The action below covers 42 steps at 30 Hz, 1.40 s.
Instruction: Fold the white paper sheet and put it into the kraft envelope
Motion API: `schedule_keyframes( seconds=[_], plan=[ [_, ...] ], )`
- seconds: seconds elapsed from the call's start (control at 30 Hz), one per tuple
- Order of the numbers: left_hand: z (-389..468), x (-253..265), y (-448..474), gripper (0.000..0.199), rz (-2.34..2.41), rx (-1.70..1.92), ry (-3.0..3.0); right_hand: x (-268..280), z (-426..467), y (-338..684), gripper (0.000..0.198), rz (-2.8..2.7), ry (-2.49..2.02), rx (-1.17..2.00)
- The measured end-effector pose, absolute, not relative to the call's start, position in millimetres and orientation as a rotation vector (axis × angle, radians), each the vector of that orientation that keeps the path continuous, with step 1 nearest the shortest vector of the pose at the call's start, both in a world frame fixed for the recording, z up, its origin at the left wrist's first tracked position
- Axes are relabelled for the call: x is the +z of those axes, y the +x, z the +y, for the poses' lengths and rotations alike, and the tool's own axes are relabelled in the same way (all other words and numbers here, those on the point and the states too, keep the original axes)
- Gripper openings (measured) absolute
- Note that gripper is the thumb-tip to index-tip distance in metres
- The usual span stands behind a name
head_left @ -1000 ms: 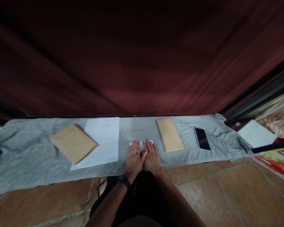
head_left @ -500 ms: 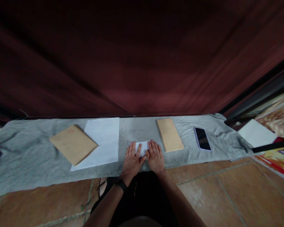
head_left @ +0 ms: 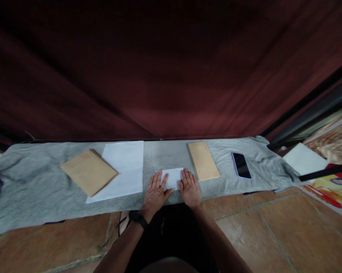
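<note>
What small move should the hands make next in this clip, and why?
Perhaps pinch the small white paper at both side edges and lift it: it lies flat on the grey cloth, with the left hand at its left edge and the right hand at its right.

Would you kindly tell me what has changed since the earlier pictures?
The left hand has moved left and the right hand right, from side by side over the small paper to its two sides, uncovering most of it. Both hands lie flat; nothing was picked up. The envelopes, the large sheet partly under them, the brown stack and the phone stayed put.
</note>
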<state>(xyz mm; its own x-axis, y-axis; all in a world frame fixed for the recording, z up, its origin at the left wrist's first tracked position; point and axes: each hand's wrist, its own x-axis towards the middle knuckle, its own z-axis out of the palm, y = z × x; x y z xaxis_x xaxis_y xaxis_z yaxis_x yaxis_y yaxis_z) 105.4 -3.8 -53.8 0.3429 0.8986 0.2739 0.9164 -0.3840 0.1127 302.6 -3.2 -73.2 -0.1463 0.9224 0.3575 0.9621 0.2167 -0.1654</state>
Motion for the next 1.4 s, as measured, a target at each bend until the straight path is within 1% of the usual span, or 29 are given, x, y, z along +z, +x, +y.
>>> schedule_keyframes(
  seconds=[0.4,0.63,0.8,1.03,1.23,1.4],
  plan=[
    [-17,-59,95,0.070,-1.753,-0.453,-2.474,-74,-19,309,0.054,-2.081,-1.755,-0.153],
    [-26,-58,98,0.064,-1.804,-0.461,-2.417,-70,-21,295,0.053,-2.216,-1.625,-0.097],
    [-44,-62,99,0.060,-1.857,-0.525,-2.360,-75,-22,296,0.054,-2.228,-1.652,-0.137],
    [-48,-57,121,0.061,-1.828,-0.560,-2.411,-76,-24,296,0.055,-2.261,-1.703,-0.165],
    [-54,-56,138,0.065,-1.702,-0.518,-2.566,-62,-22,297,0.051,-2.251,-1.695,-0.044],
    [-54,-66,134,0.061,-1.659,-0.524,-2.640,-47,-4,268,0.049,-2.364,-1.468,0.145]
  ],
)
